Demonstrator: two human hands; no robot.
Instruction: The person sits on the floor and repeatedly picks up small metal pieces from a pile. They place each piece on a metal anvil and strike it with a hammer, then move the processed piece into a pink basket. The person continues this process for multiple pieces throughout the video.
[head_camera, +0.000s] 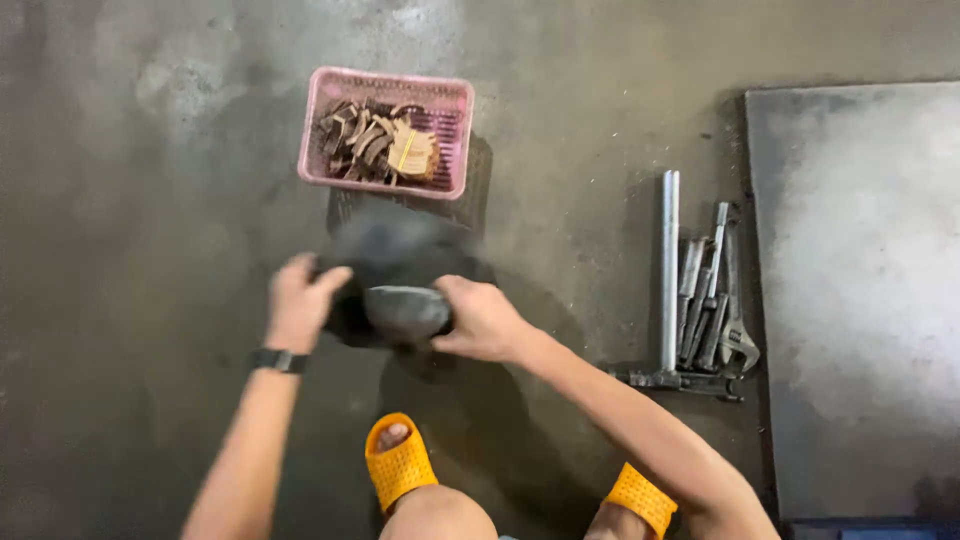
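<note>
Dark metal part (400, 300), blurred, is gripped from both sides by left hand (300, 300) and right hand (480, 320); slipping, it could strike the sandalled foot (400, 465) below.

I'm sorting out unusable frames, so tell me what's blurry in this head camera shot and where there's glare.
In the head view, the dark object gripped by the left hand and right hand is smeared by motion blur; the pink basket and the metal tools are sharper. Soft glare washes the concrete floor at upper left and the grey sheet at right.
</note>
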